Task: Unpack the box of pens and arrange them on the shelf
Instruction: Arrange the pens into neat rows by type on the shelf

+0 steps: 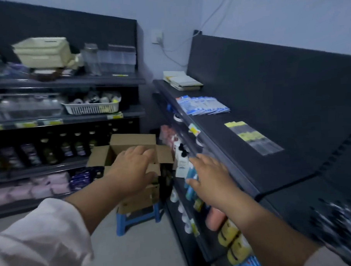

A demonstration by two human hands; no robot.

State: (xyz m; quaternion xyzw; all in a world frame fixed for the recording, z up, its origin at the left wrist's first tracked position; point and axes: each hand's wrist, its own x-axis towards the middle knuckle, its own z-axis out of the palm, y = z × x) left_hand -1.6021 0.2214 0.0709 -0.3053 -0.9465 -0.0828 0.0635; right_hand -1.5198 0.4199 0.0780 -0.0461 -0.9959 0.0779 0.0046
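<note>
Top shelf (pixel 262 169) of the dark right-hand unit, seen from above. Lying flat on it, from far end to near: a stack of booklets (pixel 183 81), a fanned row of blue-and-white packets (pixel 202 106), clear packets with yellow labels (pixel 251 137), and, well apart at the near end, a blurred dark bundle (pixel 343 226). On the floor (pixel 125 255) a blue stool (pixel 134 219) carries a cardboard box (pixel 140 198).
</note>
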